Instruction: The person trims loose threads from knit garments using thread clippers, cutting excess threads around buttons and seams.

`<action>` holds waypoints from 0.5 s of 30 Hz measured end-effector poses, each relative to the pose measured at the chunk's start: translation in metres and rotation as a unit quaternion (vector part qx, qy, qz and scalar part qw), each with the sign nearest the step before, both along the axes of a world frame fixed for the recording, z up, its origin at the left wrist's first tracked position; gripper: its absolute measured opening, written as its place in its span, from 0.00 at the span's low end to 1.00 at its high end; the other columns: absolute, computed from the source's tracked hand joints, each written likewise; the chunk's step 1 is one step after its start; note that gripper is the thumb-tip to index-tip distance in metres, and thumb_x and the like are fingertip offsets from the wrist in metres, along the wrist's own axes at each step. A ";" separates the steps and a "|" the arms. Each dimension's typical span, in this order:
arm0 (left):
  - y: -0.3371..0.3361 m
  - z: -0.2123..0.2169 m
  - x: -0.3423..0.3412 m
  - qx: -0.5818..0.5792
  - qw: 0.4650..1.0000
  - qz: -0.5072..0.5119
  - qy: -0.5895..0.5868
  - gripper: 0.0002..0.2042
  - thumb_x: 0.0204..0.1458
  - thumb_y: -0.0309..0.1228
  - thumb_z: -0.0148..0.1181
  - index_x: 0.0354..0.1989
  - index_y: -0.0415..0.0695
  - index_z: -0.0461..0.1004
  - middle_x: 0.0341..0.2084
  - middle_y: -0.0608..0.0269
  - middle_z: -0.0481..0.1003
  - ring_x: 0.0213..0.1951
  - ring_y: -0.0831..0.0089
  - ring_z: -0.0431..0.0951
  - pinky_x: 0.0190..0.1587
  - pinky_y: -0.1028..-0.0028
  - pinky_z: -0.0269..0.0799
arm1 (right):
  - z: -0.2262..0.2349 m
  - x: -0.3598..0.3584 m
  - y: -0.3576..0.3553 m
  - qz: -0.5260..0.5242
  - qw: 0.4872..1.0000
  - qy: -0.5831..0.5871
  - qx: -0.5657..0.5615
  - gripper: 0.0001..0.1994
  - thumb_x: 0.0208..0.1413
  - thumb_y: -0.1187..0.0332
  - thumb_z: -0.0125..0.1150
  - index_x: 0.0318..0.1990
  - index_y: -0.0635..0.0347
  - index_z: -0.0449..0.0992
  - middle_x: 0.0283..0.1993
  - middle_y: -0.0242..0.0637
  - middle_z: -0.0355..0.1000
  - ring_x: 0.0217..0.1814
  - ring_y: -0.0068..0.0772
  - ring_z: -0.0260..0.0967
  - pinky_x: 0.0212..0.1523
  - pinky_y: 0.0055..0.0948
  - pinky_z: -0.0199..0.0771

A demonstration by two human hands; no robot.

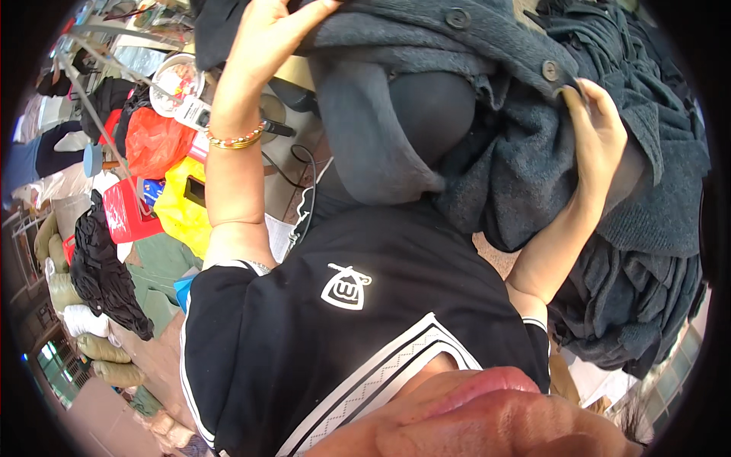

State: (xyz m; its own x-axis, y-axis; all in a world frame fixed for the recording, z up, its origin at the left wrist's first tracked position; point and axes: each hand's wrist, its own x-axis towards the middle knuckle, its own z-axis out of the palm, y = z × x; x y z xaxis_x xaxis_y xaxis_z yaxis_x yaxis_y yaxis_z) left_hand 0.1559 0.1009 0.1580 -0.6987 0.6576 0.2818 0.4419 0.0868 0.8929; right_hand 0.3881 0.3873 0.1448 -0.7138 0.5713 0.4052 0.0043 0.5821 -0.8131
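Note:
A dark grey knit cardigan (525,129) lies spread in front of me, its button band running across the top of the view with two round buttons showing. My right hand (598,129) is closed, pinching the end of the band between thumb and fingers beside a button. At the upper left my left hand (274,34) is against the cardigan, its thumb stretched across toward the cloth. The upper edge of the view cuts off its other fingers. Below the band a smooth dark rounded form (430,114) shows between folds, with a flap of grey cloth (365,129) hanging beside it.
A large heap of dark grey garments (632,282) fills the right side. To the left are a yellow bag (183,206), a red plastic bag (156,141), a red stool (126,213), a white tub (177,84) and a black cloth bundle (106,266). A dark cable (301,164) loops near my left arm.

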 end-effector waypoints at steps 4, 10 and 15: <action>0.004 0.014 0.006 0.015 1.000 0.015 0.023 0.08 0.49 0.21 0.60 0.39 0.37 0.74 0.33 0.69 0.74 0.37 0.81 0.71 0.43 0.80 0.68 | 0.009 0.017 0.012 -0.014 0.972 0.117 -0.206 0.10 0.55 0.77 0.61 0.45 0.67 0.76 0.35 0.29 0.73 0.25 0.11 0.60 0.27 0.11 0.57; -0.001 0.026 -0.003 0.042 0.994 -0.096 -0.008 0.05 0.53 0.27 0.62 0.33 0.39 0.75 0.27 0.74 0.72 0.30 0.87 0.68 0.32 0.85 0.65 | 0.032 0.041 0.061 0.167 0.825 0.265 -0.471 0.07 0.60 0.74 0.55 0.44 0.66 0.73 0.32 0.32 0.70 0.23 0.19 0.53 0.23 0.20 0.52; 0.004 0.042 -0.007 -0.036 0.971 -0.199 -0.127 0.07 0.56 0.31 0.60 0.35 0.40 0.77 0.26 0.78 0.72 0.29 0.90 0.67 0.31 0.86 0.62 | 0.061 0.053 0.088 0.191 0.810 0.254 -0.493 0.07 0.62 0.69 0.52 0.41 0.65 0.72 0.29 0.32 0.66 0.25 0.21 0.53 0.24 0.21 0.53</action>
